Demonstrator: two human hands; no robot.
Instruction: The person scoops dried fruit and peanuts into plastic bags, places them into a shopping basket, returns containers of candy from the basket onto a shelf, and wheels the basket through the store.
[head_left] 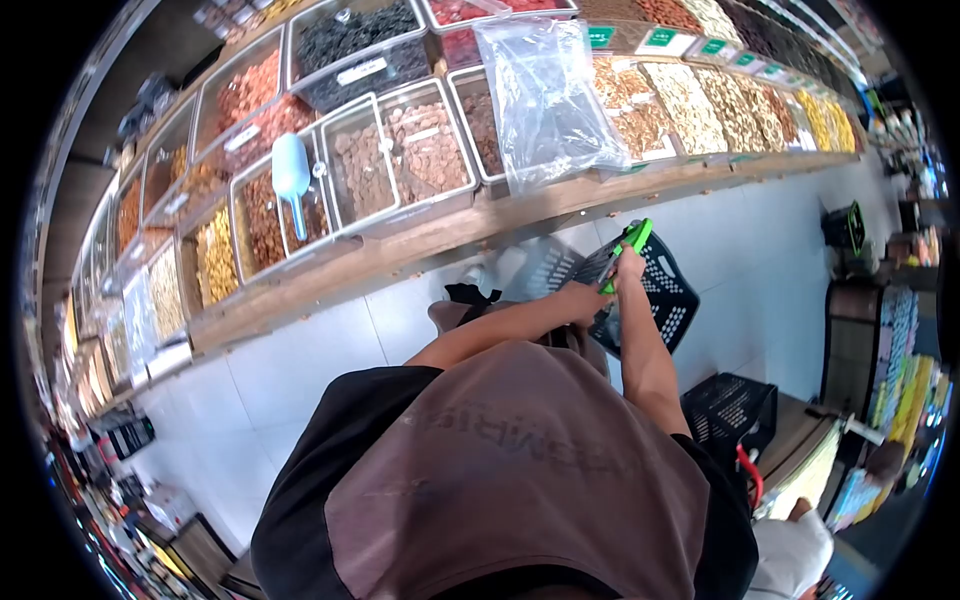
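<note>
A black perforated basket (pixel 672 300) with a bright green handle (pixel 637 238) hangs in front of my body, above the floor. My right hand (pixel 629 266) is closed round the green handle. Beside it, a little lower and to the left, my left hand (pixel 585 300) reaches to the basket's near side at the lower end of the handle; its fingers are mostly hidden. A clear plastic bag (pixel 550 100) lies over the bins at the counter's edge. On a bin lid to the left rests a light blue scoop (pixel 291 172).
A wooden counter (pixel 400 243) runs across the front, with lidded bins of dried goods (pixel 400 140) and open trays of nuts (pixel 690 95). Another black basket (pixel 730 405) stands at the right, near a person in light clothing (pixel 795 560). Shelves line the far right.
</note>
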